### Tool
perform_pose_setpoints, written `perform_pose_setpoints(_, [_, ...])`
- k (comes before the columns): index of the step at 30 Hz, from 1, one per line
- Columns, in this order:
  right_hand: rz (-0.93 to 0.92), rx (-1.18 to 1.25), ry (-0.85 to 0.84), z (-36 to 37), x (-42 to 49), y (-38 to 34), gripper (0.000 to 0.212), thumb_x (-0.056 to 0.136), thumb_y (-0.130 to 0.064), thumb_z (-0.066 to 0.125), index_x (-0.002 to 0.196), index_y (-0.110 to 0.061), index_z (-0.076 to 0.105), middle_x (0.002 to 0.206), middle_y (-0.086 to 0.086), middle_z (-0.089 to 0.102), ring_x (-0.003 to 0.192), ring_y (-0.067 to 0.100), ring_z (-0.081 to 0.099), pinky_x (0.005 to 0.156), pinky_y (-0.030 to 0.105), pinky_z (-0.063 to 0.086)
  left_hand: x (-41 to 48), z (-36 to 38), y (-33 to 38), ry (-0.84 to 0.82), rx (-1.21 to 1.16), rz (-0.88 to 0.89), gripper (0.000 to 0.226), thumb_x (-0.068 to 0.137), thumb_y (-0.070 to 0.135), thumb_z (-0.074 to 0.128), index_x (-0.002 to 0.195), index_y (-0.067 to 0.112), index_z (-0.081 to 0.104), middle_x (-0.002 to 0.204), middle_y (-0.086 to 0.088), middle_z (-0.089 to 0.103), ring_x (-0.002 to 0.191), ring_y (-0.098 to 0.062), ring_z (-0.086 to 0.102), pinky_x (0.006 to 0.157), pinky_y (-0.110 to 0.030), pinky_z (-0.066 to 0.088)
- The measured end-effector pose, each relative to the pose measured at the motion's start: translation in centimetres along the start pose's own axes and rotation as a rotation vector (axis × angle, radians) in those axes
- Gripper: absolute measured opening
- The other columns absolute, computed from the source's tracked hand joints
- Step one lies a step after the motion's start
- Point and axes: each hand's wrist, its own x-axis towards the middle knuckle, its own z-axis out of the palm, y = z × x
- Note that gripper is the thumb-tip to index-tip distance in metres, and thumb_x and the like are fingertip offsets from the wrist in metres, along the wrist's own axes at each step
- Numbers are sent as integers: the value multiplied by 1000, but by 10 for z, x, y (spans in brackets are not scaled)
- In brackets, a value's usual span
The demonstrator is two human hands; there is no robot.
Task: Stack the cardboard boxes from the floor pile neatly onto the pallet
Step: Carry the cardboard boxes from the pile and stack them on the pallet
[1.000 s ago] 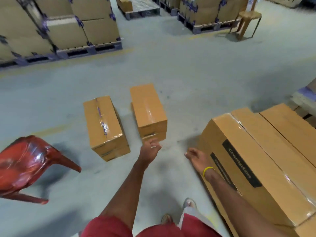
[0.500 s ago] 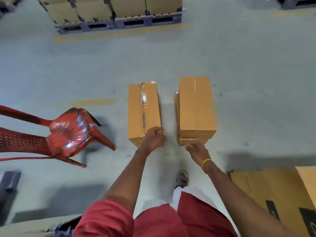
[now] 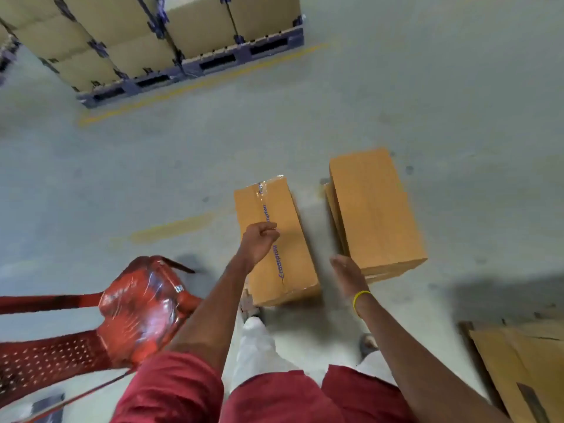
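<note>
The grey floor [image 3: 427,111] carries a taped box [image 3: 294,270], a plain box [image 3: 375,215] beside it, a red chair [image 3: 137,309].

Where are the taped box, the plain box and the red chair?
taped box [image 3: 296,264], head view, top face right of the tape.
plain box [image 3: 374,209], head view, middle of top face.
red chair [image 3: 137,303], head view, shiny wrapped part.
</note>
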Motion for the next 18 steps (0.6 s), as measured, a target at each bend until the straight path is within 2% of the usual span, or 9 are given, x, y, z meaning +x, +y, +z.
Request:
perform_pose_setpoints(1, [-2, 43, 17, 10, 10, -1, 47, 79, -73, 40, 76, -28, 53, 76, -14, 46, 69, 5, 43, 64, 29, 38, 24, -10, 1, -18, 16, 12, 37, 101, 18, 67, 135, 4, 65, 122, -10, 71, 113, -22, 67, 101, -37, 53])
perform_pose_setpoints(2, [22, 106, 44, 20, 16, -6, 38, 87, -63, 45, 84, -27, 58, 81, -12, 50, 74, 6, 47, 68, 31, 41, 45, -19, 1, -33, 35, 21, 37, 101, 20, 67, 135, 5, 65, 120, -9, 70, 111, -20, 66, 104, -39, 52])
perform_pose_setpoints(4, [95, 241, 172, 42, 26, -14, 20, 100, -35, 53, 107, -21, 65, 97, -1, 60, 89, 16, 55, 85, 34, 46, 96, -38, -1, -94, 88, 39, 37, 101, 21, 67, 135, 6, 64, 118, -11, 71, 106, -18, 65, 103, -43, 53])
perform_pose_setpoints(5, [136, 284, 225, 51, 30, -12, 14, 101, -30, 54, 108, -23, 64, 97, 1, 61, 88, 17, 56, 84, 31, 46, 117, -45, -4, -122, 103, 56, 36, 101, 21, 67, 135, 7, 64, 119, -12, 71, 106, -19, 65, 103, -44, 53])
perform_pose_setpoints(7, [223, 408, 374, 81, 37, -13, 12, 94, -41, 57, 99, -31, 63, 93, -1, 63, 86, 19, 61, 77, 25, 46, 169, -56, -3, -244, 180, 98, 36, 101, 22, 67, 134, 11, 63, 122, -12, 71, 114, -23, 66, 106, -48, 53])
perform_pose_setpoints(10, [400, 638, 536, 130, 44, 1, 29, 71, -54, 55, 91, -36, 67, 106, -6, 68, 111, 24, 64, 98, 39, 48, 219, -75, -4, -358, 263, 115, 38, 99, 20, 69, 136, 11, 62, 114, -9, 71, 114, -25, 66, 108, -49, 51])
perform_pose_setpoints(13, [483, 770, 626, 189, 37, 22, 35, 69, -58, 60, 96, -37, 67, 122, -5, 67, 118, 20, 62, 109, 46, 45, 257, -87, -7, -422, 329, 125, 40, 98, 19, 71, 135, 10, 62, 108, -6, 70, 105, -21, 66, 106, -51, 53])
perform_pose_setpoints(15, [536, 856, 666, 219, 36, 30, 45, 63, -64, 60, 98, -37, 68, 119, -7, 67, 114, 18, 62, 106, 42, 45, 280, -94, -11, -426, 356, 131, 40, 97, 19, 72, 135, 10, 63, 105, -3, 70, 102, -20, 66, 105, -50, 53])
perform_pose_setpoints(18, [599, 942, 740, 263, 47, 65, 41, 62, -64, 60, 92, -38, 70, 103, -12, 63, 103, 17, 58, 96, 36, 42, 324, -94, -36, -425, 417, 134, 40, 94, 20, 74, 133, 12, 65, 109, -6, 69, 102, -21, 65, 107, -49, 53])
